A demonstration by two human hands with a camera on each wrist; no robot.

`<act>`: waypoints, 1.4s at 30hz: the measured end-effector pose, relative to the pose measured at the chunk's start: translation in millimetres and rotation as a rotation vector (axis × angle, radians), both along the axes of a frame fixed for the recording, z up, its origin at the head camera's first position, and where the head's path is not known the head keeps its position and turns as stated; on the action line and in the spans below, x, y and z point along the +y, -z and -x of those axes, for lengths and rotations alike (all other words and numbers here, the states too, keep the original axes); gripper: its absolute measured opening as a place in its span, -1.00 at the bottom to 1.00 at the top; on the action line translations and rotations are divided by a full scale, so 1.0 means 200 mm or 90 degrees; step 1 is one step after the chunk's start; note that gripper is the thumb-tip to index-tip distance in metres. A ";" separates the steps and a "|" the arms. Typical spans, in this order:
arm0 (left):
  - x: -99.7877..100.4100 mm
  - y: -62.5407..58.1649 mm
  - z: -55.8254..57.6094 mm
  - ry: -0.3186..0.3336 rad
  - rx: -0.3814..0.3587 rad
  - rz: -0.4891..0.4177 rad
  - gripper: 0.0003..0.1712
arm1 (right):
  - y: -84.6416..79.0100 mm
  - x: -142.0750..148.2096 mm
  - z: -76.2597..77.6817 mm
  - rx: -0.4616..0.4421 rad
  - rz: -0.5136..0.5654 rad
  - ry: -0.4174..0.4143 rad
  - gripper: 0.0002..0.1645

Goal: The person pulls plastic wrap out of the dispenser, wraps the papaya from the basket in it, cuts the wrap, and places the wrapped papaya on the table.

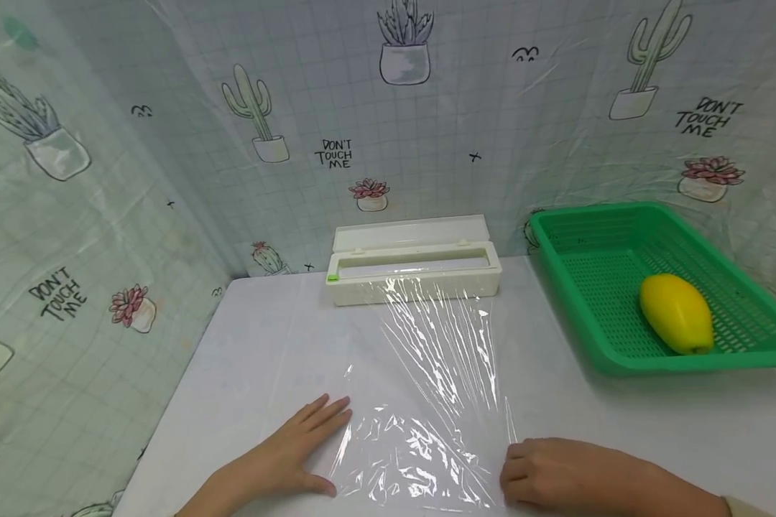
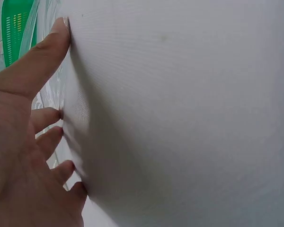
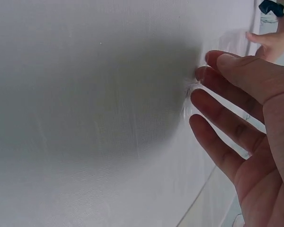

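Observation:
A sheet of clear cling film (image 1: 420, 445) runs over the white table from a white dispenser box (image 1: 414, 287) whose lid stands raised. My left hand (image 1: 291, 452) lies at the film's left edge with fingers spread; in the left wrist view that hand (image 2: 19, 137) has its thumb and fingertips against the table surface. On the film's right edge, my right hand (image 1: 550, 470) has bent fingers. The right wrist view shows this hand (image 3: 255, 123) pinching the edge, thumb close to the forefinger, with film bunched at the fingertips. Creases fan from the box toward the right hand.
A green plastic basket (image 1: 595, 337) stands at the right, holding a yellow oval fruit (image 1: 675, 312). Behind and left of the table (image 1: 259, 345) hangs a sheet printed with cacti (image 1: 200, 179).

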State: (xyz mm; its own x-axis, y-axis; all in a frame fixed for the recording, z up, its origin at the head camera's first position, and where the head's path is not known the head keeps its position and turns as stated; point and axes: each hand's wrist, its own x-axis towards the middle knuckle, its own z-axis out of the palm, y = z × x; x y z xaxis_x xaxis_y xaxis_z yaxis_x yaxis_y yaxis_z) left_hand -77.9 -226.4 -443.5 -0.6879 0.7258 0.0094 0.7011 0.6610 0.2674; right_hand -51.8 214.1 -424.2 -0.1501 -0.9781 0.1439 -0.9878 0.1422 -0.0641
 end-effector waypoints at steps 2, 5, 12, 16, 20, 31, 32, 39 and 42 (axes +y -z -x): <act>0.00 -0.01 -0.01 -0.009 -0.022 0.009 0.20 | -0.01 0.01 -0.01 0.011 0.009 0.000 -0.94; 0.00 -0.02 -0.01 -0.024 -0.042 0.020 0.20 | -0.03 0.02 -0.01 0.043 0.038 -0.002 -0.83; 0.00 -0.02 -0.02 -0.039 -0.056 0.015 0.20 | -0.13 0.09 0.04 0.072 0.083 0.036 -0.68; 0.00 -0.02 -0.03 -0.046 -0.070 0.006 0.19 | -0.19 0.15 0.08 0.099 0.096 0.069 -0.76; 0.00 -0.01 -0.03 -0.042 -0.069 -0.004 0.19 | -0.24 0.19 0.11 0.117 0.123 0.085 -0.75; 0.00 0.00 -0.02 -0.040 -0.073 -0.024 0.19 | -0.39 0.29 0.18 0.132 0.109 0.174 -0.50; 0.00 0.00 -0.02 -0.040 -0.074 -0.024 0.19 | -0.40 0.30 0.18 0.133 0.105 0.182 -0.50; 0.00 0.00 -0.02 -0.044 -0.086 -0.023 0.20 | -0.47 0.38 0.26 0.163 0.127 0.213 -0.40; 0.00 0.01 -0.01 -0.043 -0.080 -0.026 0.20 | -0.47 0.42 0.29 0.184 0.151 0.204 -0.35</act>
State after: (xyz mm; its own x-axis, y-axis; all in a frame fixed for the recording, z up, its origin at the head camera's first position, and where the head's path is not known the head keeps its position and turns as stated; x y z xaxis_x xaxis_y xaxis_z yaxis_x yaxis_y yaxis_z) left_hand -75.1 -226.3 -444.8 -0.7333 0.6780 -0.0512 0.6143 0.6929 0.3775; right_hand -110.7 298.9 -329.5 -0.3587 -0.8249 0.4368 -0.8791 0.4559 0.1390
